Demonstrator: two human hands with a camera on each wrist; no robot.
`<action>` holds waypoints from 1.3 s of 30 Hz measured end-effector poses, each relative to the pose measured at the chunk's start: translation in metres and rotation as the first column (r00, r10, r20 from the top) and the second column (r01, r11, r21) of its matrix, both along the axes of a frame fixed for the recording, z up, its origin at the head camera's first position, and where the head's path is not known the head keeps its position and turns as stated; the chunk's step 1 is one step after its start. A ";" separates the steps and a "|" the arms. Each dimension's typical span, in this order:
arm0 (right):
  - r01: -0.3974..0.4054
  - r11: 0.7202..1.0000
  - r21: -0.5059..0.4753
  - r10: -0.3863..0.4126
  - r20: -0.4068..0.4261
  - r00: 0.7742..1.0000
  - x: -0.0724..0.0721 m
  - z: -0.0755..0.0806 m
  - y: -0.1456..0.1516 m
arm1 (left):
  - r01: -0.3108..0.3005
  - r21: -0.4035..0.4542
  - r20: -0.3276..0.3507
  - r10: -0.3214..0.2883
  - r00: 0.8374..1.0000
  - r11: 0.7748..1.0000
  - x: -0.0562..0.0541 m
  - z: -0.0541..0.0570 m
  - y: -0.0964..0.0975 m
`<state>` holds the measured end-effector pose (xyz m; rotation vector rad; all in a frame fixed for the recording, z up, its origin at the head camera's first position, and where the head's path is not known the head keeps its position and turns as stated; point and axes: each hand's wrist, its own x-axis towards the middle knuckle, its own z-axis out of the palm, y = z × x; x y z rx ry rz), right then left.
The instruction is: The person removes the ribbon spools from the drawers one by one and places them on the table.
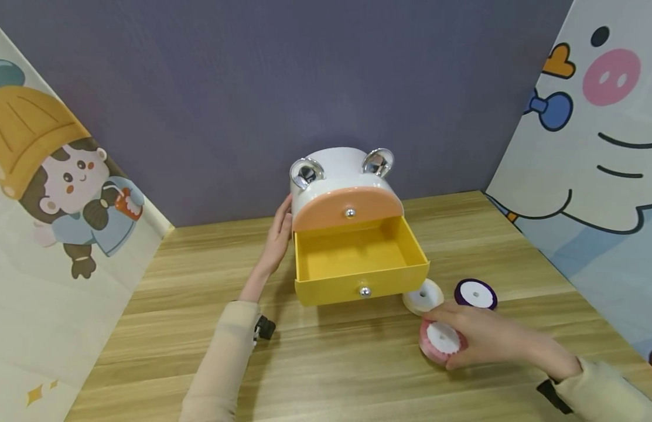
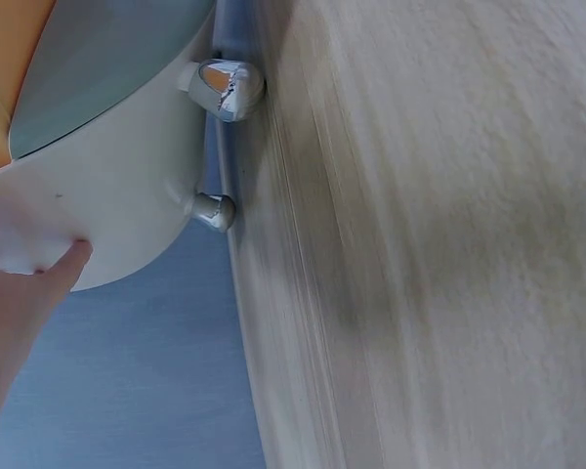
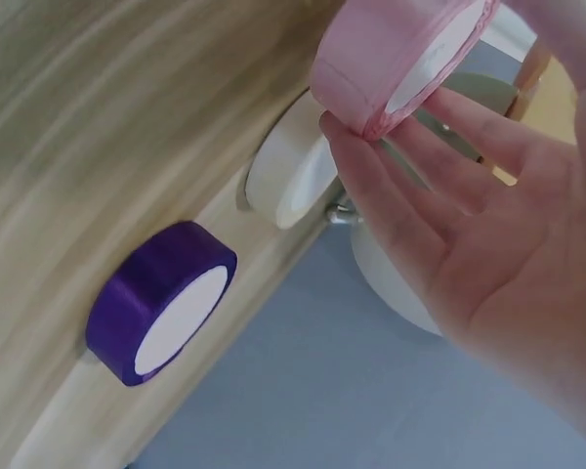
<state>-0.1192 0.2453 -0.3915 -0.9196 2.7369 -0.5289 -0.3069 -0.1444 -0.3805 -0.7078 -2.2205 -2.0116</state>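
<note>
A small white drawer box (image 1: 336,167) with two silver ears stands against the back wall, its yellow lower drawer (image 1: 359,285) pulled out and its orange upper drawer (image 1: 331,208) closed. My left hand (image 1: 277,237) rests along the box's left side with fingers extended; the left wrist view shows fingers (image 2: 70,262) against the white shell. With my right hand (image 1: 486,334) I hold a pink ribbon roll (image 3: 386,59) between thumb and fingers, in front of the drawer's right corner. A cream ribbon roll (image 1: 425,297) lies just behind it, partly under the drawer corner.
To the right, a purple ribbon roll (image 3: 161,293) lies flat on the wood-grain table (image 1: 199,340). A dark blue-grey wall (image 1: 241,105) rises behind the box. Cartoon-printed panels stand on the left (image 1: 57,305) and right (image 1: 579,176).
</note>
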 end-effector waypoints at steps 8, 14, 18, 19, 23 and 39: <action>-0.010 1.000 0.026 0.011 -0.054 0.998 0.000 -0.009 -0.005 | 0.005 -0.001 0.011 -0.005 1.000 1.000 0.002 0.001 0.001; -0.006 0.998 0.055 0.009 -0.056 0.998 0.000 -0.014 -0.007 | -0.009 -0.007 0.004 0.009 1.000 1.000 0.002 0.001 0.001; -0.012 0.998 0.063 0.016 -0.059 0.998 0.000 -0.017 -0.009 | -0.004 -0.004 0.005 0.004 1.000 1.000 0.001 0.000 0.001; -0.015 0.998 0.068 0.019 -0.062 0.998 0.000 -0.018 -0.009 | -0.003 -0.003 0.005 0.003 1.000 1.000 0.001 0.000 0.001; -0.032 0.997 0.075 0.038 -0.077 0.996 -0.001 -0.019 -0.010 | -0.002 -0.004 0.007 0.002 1.000 1.000 0.001 0.000 0.000; -0.024 0.993 0.113 0.039 -0.124 0.992 0.002 -0.025 -0.013 | 0.009 -0.004 -0.007 -0.009 1.000 1.000 -0.001 0.000 0.000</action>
